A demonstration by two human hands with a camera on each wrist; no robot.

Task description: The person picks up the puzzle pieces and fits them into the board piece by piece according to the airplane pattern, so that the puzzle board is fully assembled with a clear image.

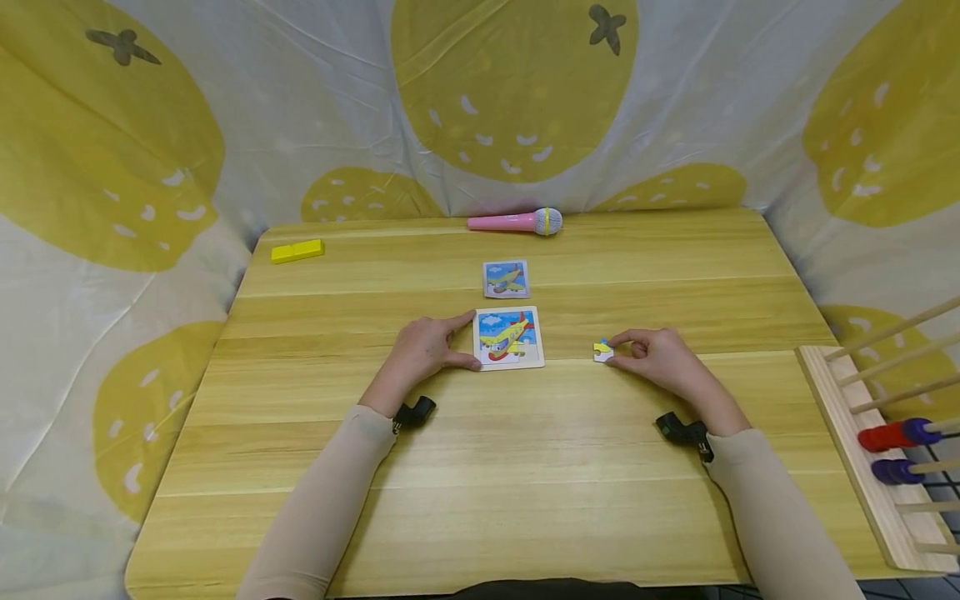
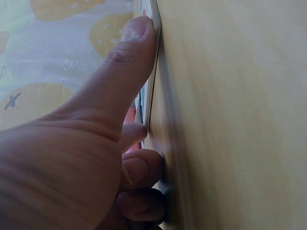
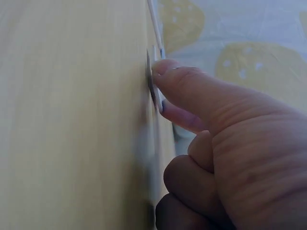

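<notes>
A square jigsaw puzzle board (image 1: 508, 338) with a yellow and red airplane picture lies flat at the middle of the table. My left hand (image 1: 429, 350) holds its left side, forefinger by the upper corner and thumb by the lower one. In the left wrist view the thumb (image 2: 136, 40) lies against the board's edge, with the other fingers curled below. To the right, my right hand (image 1: 663, 358) pinches a small yellow and white puzzle piece (image 1: 602, 351) between thumb and forefinger, low over the table. Its remaining fingers are curled in, as the right wrist view shows.
Behind the board lies a small card (image 1: 506, 279) with the same airplane picture. A pink toy microphone (image 1: 516, 222) lies at the back edge, and yellow blocks (image 1: 297, 251) at the back left. A wooden bead frame (image 1: 855, 458) stands at the right edge.
</notes>
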